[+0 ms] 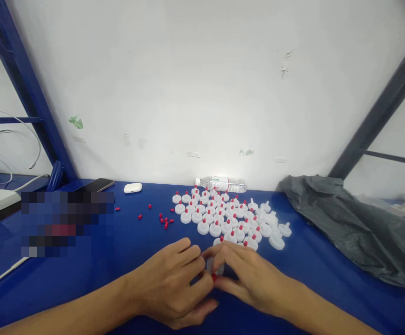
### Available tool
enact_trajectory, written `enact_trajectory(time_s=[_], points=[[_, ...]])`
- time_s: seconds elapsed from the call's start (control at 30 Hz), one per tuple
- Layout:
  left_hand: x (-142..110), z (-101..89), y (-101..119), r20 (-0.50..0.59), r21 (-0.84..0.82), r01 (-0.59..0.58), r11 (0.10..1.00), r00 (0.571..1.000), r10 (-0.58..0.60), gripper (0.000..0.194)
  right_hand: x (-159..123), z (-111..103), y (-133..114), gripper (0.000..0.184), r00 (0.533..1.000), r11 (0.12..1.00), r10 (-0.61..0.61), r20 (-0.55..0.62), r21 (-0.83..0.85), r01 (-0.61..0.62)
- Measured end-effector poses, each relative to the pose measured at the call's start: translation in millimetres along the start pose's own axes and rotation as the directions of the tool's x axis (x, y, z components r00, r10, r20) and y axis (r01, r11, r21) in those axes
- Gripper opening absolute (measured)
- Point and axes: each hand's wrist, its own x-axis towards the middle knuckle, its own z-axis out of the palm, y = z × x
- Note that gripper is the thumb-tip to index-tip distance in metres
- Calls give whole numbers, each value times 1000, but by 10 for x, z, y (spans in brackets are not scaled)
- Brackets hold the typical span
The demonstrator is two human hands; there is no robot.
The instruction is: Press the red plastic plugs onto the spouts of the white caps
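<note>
A white round nozzle cap (219,269) with a small red tip (214,278) is between my two hands near the front of the table. My left hand (176,284) is closed, its curled fingers meeting the piece from the left. From the right, the thumb and bent fingers of my right hand (254,277) close on the same piece at the red tip. Fingers partly hide it, so the exact hold of each hand is unclear. Just beyond stand many white nozzle caps (203,227) with red tips. Several white nozzle caps (276,241) on the right show no red tip.
Loose red tips (161,220) are scattered left of the group on the blue table (136,242). A clear bottle (237,185) lies by the wall. A white case (133,187) and a phone (101,184) are at the back left. A grey plastic bag (341,223) drapes the right side.
</note>
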Motion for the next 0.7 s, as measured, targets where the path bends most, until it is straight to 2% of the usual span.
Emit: enact_trajectory(time_s=[0.1,0.2,0.33,0.47,0.53,0.63,0.7], points=[[-2,33,21,48,28,-28,999,998,26,14,1,72,-21,9,999,998,-34,-20,-60,33],[-10,39,4,113,-12,65,998,992,-64,10,-6,89,-33,12,997,997,-45,-62,-67,41],[-42,35,-54,127,-47,162,986,980,-155,14,-14,77,-25,18,997,997,-35,-73,-71,30],[-55,34,-70,147,-50,123,991,982,-114,14,9,75,-41,18,989,982,-114,-93,-162,98],[-35,31,-55,158,-133,155,979,978,-134,18,33,71,-64,16,981,971,-149,-127,-206,121],[-13,19,-59,143,-330,278,902,959,-243,25,51,16,-60,15,966,945,-193,-172,-298,136],[-43,-8,-126,107,-422,408,810,909,-403,32,33,-100,-1,20,948,900,-240,-210,-414,136]])
